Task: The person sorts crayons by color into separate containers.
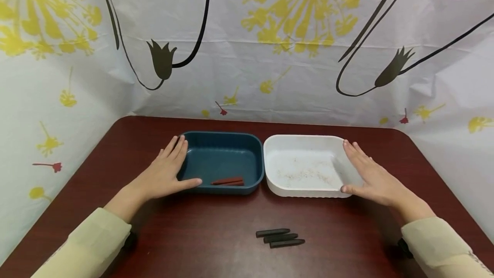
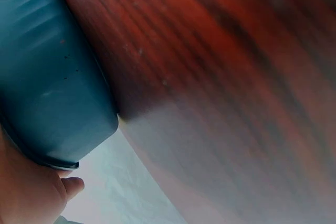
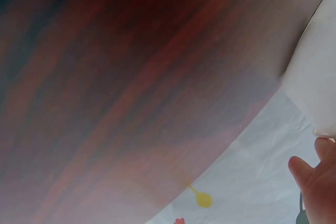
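In the head view a dark teal tray [image 1: 221,138] and a white tray [image 1: 302,140] stand side by side on the table. My left hand [image 1: 166,173] rests against the teal tray's left side, fingers straight and thumb over its front rim. At the white tray's right end lies my right hand [image 1: 372,179], fingers extended along the rim and thumb at the front corner. Reddish-brown crayons [image 1: 228,181] lie inside the teal tray near its front wall. Three black crayons [image 1: 281,238] lie together on the table in front of the trays. Brown specks dot the white tray's floor.
The dark red wooden table [image 1: 208,235] has rounded back corners. A white sheet [image 1: 231,63] printed with yellow flowers and dark tulips hangs behind it and along both sides.
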{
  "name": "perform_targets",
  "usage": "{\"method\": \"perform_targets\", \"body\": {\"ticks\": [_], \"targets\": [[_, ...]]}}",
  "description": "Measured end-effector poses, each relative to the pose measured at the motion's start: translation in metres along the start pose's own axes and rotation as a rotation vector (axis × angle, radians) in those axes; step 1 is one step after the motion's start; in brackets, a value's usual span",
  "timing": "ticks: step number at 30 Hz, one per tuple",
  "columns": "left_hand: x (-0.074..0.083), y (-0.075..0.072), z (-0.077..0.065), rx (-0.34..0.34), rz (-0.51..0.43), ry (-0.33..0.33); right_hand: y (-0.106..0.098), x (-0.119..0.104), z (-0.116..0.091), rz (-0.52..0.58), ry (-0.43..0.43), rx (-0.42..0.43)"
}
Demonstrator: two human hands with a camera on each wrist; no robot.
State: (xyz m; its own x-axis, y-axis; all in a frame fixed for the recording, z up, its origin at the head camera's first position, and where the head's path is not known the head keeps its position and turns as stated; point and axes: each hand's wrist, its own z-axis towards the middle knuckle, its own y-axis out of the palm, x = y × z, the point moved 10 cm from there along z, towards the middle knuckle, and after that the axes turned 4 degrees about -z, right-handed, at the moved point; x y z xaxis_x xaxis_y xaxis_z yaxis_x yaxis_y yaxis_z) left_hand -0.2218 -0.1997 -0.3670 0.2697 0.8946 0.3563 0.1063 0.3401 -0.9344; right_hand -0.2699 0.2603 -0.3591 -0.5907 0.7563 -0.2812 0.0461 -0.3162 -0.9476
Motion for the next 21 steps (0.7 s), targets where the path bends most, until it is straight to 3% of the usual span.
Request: {"method": "perform_targets", "body": {"ticks": [13,16,21], "targets": [[0.008,-0.001,-0.006,0.011,0.047,0.046,0.001,-0.002,0.000,-0.031,-0.004,0.001],[0.020,-0.003,-0.008,0.033,0.032,0.104,0.001,-0.003,-0.002,-0.039,-0.018,0.009],[0.058,-0.008,-0.009,0.095,-0.001,0.264,-0.001,-0.004,-0.001,-0.059,-0.038,0.030]]}}
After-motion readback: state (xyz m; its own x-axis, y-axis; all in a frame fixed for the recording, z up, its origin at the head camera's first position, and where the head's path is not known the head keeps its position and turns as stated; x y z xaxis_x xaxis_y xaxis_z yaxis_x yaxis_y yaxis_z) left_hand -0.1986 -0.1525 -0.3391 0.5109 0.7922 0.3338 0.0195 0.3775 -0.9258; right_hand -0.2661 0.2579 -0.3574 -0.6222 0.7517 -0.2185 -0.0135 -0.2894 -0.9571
